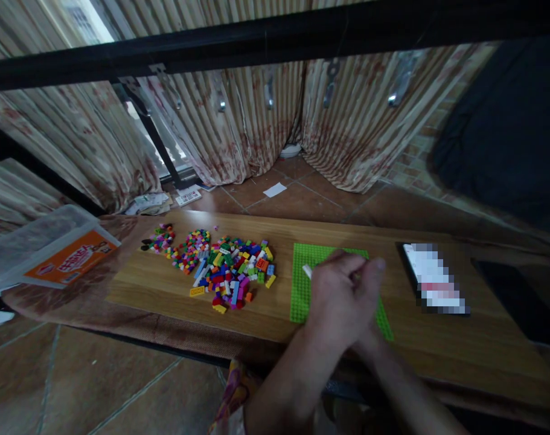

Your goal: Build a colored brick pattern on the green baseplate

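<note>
My left hand (335,299) is over the green studded baseplate (300,305), its fingers curled in and its thumb close to them. What it grips, if anything, is hidden. My right hand lies behind it; only the right wrist (369,345) shows clearly, so its fingers are out of sight. A small white brick (307,270) pokes out at the left of my left hand, on or just above the baseplate; I cannot tell which. Left of the baseplate a heap of mixed toy bricks (236,272) is spread on the wooden board (166,296).
Smaller coloured pieces (195,244) lie beyond the heap. A clear plastic box (52,248) with an orange label stands at the left end. To the right are a phone (433,281) with a blurred screen and a dark flat object (517,302). A black bar (275,45) crosses above.
</note>
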Demonstrator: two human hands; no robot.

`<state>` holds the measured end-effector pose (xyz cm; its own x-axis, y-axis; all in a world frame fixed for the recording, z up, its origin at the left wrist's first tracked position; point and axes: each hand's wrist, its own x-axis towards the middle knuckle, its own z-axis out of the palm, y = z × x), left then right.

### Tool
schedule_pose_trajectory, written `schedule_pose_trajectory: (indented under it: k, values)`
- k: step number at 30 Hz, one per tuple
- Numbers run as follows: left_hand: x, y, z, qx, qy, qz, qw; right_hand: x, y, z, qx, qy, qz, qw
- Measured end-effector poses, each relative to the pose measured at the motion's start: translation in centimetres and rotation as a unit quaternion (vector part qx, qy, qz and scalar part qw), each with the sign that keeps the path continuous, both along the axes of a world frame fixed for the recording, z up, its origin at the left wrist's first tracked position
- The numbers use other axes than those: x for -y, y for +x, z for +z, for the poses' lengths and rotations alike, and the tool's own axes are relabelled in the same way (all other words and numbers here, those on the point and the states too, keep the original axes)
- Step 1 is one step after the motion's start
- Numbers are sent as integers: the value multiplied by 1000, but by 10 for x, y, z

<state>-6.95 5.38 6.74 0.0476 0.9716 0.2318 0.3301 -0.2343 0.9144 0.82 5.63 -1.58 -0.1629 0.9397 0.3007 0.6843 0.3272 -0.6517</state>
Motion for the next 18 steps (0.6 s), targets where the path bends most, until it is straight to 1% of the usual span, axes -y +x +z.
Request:
schedule_pose_trajectory:
  k: [2,3,4,5,6,7,8,10,12,13,15,18]
  values:
    - [-14,-17,-5,-24,-33,21,999,-6,25,7,-104,-54,-46,992]
    - [-21,-24,-9,-49,-50,34,997,-8,34,9,-180,-90,-79,976]
    - [-27,-31,-13,-82,-72,40,993,-9,41,11,-259,-132,-110,950]
    - [-33,-36,-19,-112,-104,42,987,-10,46,13,-331,-171,-136,918]
    - [-37,-39,-24,-130,-124,45,983,-10,48,14,-383,-201,-152,889]
    - [-41,-40,-30,-136,-141,36,980,-9,48,14,-409,-218,-159,872]
    - [-43,-39,-35,-127,-158,17,979,-8,47,15,-423,-228,-157,863]
    - [-45,-32,-44,-73,-193,-31,978,-7,42,15,-428,-239,-142,860]
    - [-45,-23,-52,0,-228,-68,971,-7,37,13,-418,-238,-121,868]
    - [-45,-19,-54,29,-240,-75,967,-7,36,13,-410,-234,-109,875]
    - [-45,-14,-58,56,-249,-76,964,-7,37,11,-377,-220,-87,896]
    - [-46,-14,-60,31,-234,-76,969,-6,45,10,-287,-193,-51,937]
